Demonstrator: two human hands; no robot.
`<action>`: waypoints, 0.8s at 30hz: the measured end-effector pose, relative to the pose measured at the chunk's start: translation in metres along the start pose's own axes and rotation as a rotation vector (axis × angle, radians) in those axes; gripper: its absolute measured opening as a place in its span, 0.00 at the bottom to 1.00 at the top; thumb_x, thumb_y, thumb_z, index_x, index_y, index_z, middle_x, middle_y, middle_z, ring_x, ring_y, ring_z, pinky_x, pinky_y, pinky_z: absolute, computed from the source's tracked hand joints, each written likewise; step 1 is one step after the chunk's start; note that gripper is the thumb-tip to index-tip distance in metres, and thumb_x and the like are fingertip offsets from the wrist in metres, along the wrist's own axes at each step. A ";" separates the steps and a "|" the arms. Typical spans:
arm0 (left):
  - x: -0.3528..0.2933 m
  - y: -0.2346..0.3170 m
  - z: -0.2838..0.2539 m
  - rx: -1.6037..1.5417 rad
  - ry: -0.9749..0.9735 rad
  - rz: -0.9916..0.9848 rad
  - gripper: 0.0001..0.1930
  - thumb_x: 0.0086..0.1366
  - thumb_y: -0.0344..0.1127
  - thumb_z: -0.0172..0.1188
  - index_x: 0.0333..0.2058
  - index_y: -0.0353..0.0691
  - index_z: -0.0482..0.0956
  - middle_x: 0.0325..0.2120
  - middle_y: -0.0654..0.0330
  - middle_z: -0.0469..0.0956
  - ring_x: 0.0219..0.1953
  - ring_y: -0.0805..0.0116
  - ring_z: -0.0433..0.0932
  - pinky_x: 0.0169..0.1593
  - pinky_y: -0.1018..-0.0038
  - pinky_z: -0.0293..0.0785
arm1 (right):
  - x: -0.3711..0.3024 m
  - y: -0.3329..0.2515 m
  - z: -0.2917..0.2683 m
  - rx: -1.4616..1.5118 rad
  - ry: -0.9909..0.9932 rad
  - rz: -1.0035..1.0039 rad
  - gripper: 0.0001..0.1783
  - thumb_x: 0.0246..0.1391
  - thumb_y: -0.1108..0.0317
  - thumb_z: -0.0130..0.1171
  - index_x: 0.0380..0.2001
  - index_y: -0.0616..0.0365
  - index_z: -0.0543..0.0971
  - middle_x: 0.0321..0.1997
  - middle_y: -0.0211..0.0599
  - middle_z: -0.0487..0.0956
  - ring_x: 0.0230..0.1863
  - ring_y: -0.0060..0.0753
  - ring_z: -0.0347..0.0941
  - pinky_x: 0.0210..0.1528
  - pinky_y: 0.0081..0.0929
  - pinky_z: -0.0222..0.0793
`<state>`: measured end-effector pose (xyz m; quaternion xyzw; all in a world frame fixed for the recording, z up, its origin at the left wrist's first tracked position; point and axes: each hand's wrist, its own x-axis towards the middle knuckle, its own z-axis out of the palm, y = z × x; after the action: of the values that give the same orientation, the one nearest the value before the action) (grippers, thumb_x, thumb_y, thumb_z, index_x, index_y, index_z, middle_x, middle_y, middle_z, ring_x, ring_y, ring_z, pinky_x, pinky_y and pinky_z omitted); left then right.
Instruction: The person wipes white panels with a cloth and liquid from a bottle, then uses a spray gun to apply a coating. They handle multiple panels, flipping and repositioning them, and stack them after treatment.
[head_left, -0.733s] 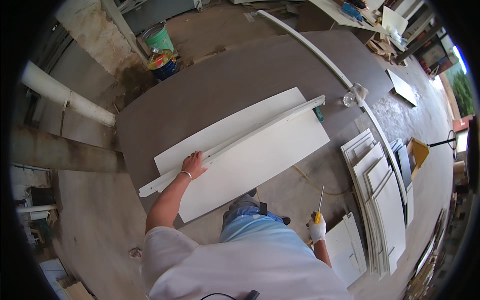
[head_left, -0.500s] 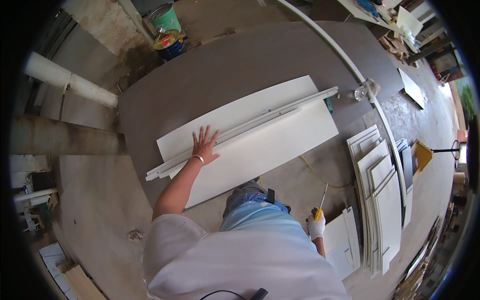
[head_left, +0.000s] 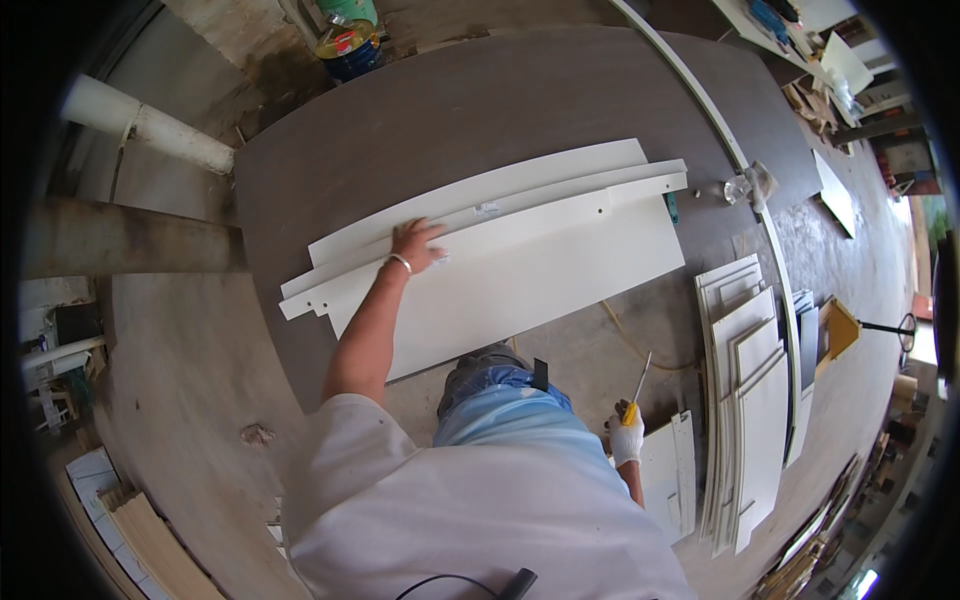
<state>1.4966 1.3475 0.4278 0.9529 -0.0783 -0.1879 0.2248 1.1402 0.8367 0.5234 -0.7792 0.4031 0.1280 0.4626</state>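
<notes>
Two long white strips with small dark holes lie across a wide white panel on the brown work board. On them rests my bare left hand, a bracelet at its wrist, its slightly blurred fingers open over the strips' left half. A pale label shows on the rear strip. Low at my right side, my right hand in a white glove is closed around the yellow handle of a screwdriver, whose shaft points up. A green tool-like object pokes out by the panel's right end.
Under the panel spreads a large brown board. A long pale curved-looking bar crosses its right part, with a clear plastic wad beside it. Several white panels lean together at right. Thick pipes stand at left.
The strips have tipped over from edge-on and now show broader faces and a label. My left hand has slid slightly up and right with them. The right hand still holds the screwdriver.
</notes>
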 end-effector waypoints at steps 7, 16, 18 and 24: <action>-0.047 0.076 0.059 0.248 0.080 -0.039 0.47 0.65 0.58 0.62 0.76 0.50 0.52 0.78 0.43 0.35 0.79 0.41 0.31 0.74 0.34 0.25 | 0.006 -0.012 0.002 0.030 0.030 -0.031 0.24 0.56 0.77 0.55 0.58 0.60 0.75 0.57 0.44 0.82 0.38 0.32 0.82 0.37 0.28 0.79; -0.065 0.102 0.086 0.197 0.197 0.001 0.39 0.70 0.57 0.54 0.75 0.50 0.55 0.77 0.45 0.42 0.79 0.46 0.37 0.74 0.34 0.27 | 0.006 0.017 0.004 0.007 -0.039 -0.103 0.25 0.54 0.76 0.56 0.58 0.62 0.74 0.58 0.50 0.81 0.56 0.41 0.80 0.50 0.32 0.79; -0.055 0.091 0.080 0.201 0.230 -0.009 0.37 0.71 0.56 0.53 0.74 0.51 0.57 0.77 0.47 0.45 0.79 0.48 0.39 0.75 0.36 0.30 | 0.010 0.025 -0.001 -0.047 -0.093 -0.089 0.26 0.54 0.76 0.56 0.58 0.63 0.74 0.59 0.51 0.80 0.55 0.41 0.80 0.50 0.32 0.78; -0.057 0.017 0.050 0.276 0.503 -0.329 0.31 0.68 0.41 0.58 0.68 0.46 0.66 0.72 0.48 0.56 0.76 0.49 0.50 0.75 0.42 0.42 | 0.023 0.020 -0.016 0.016 -0.071 -0.080 0.27 0.56 0.78 0.55 0.61 0.62 0.72 0.62 0.49 0.79 0.50 0.37 0.80 0.47 0.32 0.77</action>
<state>1.4233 1.3256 0.4132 0.9908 0.1101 0.0318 0.0724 1.1376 0.8067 0.5067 -0.7858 0.3563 0.1337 0.4875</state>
